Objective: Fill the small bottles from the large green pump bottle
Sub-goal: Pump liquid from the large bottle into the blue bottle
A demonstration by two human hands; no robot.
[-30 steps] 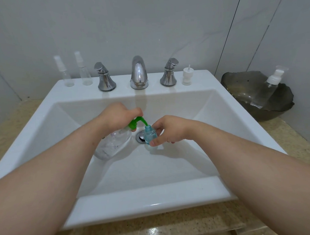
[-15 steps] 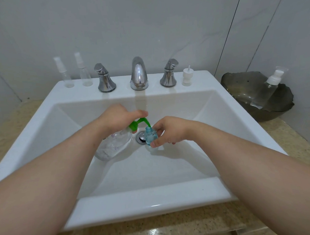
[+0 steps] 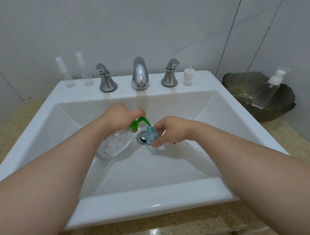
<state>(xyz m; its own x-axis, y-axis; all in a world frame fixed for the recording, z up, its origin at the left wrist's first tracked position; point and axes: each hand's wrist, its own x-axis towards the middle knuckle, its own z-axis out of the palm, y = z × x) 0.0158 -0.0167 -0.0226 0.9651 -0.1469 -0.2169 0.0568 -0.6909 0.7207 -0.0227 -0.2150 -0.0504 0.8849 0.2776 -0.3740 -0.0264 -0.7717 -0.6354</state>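
My left hand [image 3: 119, 115] grips the green pump head of the large clear pump bottle [image 3: 114, 145], which leans inside the white sink [image 3: 154, 195]. The green spout [image 3: 143, 120] curves down to the open neck of a small blue bottle [image 3: 151, 136]. My right hand [image 3: 170, 131] holds that small bottle between thumb and fingers, just right of the drain [image 3: 142, 137]. Two small clear spray bottles [image 3: 67, 75] [image 3: 86, 72] stand on the sink ledge at the back left. A loose white pump cap [image 3: 189, 76] rests on the ledge at the back right.
A chrome faucet [image 3: 140, 73] with two handles [image 3: 105, 78] [image 3: 170, 74] stands at the back of the sink. A dark bowl [image 3: 247, 88] on the right counter holds a clear bottle with a white pump [image 3: 271, 85]. Speckled stone counter [image 3: 155, 229] surrounds the sink.
My left hand has lifted slightly on the green pump head. The small blue bottle stays under the spout in my right hand.
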